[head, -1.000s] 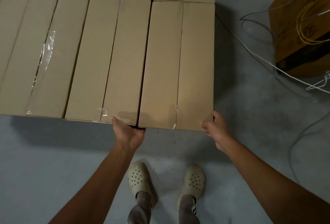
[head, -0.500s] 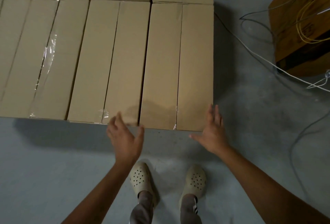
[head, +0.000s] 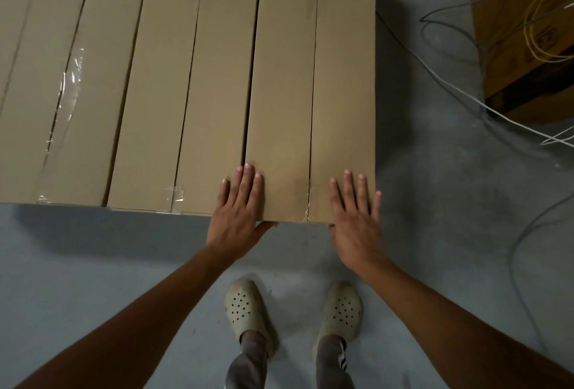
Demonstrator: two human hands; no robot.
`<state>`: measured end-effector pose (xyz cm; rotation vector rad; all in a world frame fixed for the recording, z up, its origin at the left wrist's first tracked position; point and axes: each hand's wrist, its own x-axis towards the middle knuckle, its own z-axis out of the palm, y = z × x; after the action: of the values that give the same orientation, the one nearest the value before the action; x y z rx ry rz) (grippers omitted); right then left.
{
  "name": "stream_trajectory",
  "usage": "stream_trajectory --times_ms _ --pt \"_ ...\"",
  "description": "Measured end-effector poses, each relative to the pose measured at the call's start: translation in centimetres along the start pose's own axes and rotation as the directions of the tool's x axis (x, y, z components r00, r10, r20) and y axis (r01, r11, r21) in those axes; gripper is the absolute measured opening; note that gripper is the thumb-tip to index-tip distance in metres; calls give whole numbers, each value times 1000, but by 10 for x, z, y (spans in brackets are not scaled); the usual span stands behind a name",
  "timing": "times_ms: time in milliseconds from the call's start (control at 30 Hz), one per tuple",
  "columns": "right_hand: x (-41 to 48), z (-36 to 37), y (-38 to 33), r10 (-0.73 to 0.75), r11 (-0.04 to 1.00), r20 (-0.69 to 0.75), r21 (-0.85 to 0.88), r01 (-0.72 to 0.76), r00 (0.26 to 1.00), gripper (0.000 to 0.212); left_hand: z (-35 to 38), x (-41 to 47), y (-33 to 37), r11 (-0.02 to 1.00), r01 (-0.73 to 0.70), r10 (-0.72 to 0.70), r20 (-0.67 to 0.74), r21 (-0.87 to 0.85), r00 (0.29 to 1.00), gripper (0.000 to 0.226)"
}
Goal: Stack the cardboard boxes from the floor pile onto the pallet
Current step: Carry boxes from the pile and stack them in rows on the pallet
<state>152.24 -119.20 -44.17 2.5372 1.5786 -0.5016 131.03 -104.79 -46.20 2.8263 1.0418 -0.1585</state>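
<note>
My left grip (head: 237, 211) and right grip (head: 355, 214) have released the box (head: 310, 93) edge and now press open-palmed on top: it looks seated.

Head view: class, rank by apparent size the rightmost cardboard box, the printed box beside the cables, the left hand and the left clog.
1. rightmost cardboard box
2. printed box, partly cut off
3. left hand and left clog: similar; the hand is nearer, so unranked

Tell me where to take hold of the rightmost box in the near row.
Probably, coming from the front, left hand on its near end, right hand on the free right side: the rightmost box butts its neighbour on the left.
</note>
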Motion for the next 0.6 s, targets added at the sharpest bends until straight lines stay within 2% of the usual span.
stream_trajectory --times_ms 200,367,467,600 --pt "1 -13 1 -9 999 129 45 4 992 106 -7 1 3 999 -6 6 26 -32 1000 103" --pt "10 -59 8 -65 991 338 130 21 939 99 -30 5 4 1000 6 -10 228 19 974 123" --pt "7 -97 8 -64 979 315 204 -1 947 94 -62 8 9 999 17 -8 291 -28 957 117" --pt "-15 -172 -3 -40 949 217 313 -31 975 90 -137 11 22 992 67 -49 159 -111 986 103"
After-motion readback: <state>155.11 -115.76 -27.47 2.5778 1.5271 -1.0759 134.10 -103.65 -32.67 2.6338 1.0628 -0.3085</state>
